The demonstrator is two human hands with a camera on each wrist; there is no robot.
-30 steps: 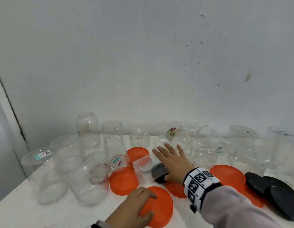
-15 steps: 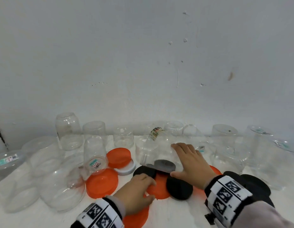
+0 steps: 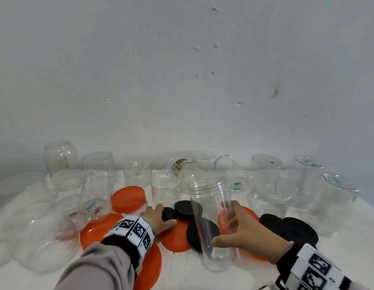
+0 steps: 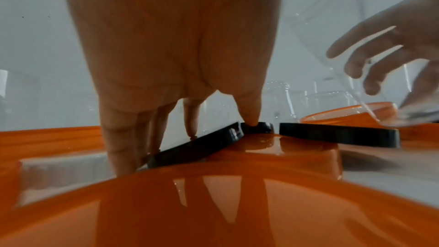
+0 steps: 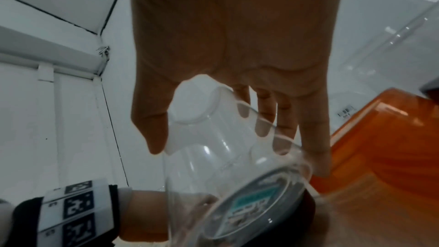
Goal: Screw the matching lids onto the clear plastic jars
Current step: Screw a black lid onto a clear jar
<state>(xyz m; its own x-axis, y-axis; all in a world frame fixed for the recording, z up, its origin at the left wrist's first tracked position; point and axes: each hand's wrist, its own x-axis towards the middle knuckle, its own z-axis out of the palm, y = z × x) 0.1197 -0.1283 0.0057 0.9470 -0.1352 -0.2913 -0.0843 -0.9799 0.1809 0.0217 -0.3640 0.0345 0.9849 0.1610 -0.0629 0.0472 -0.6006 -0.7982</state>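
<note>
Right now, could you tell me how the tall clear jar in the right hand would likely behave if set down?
The tall clear jar is narrow for its height, so it probably tips easily. Empty, thin-walled plastic, likely light. The right hand grips its smooth wall, which may be slippery.

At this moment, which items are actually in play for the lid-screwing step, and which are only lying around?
In play:
- tall clear plastic jar, upright, mouth up, gripped by the right hand
- small black round lid, under the fingers of the left hand

Lying about:
- orange round lids
- other black lids
- remaining clear jars, many upturned, along the wall
</note>
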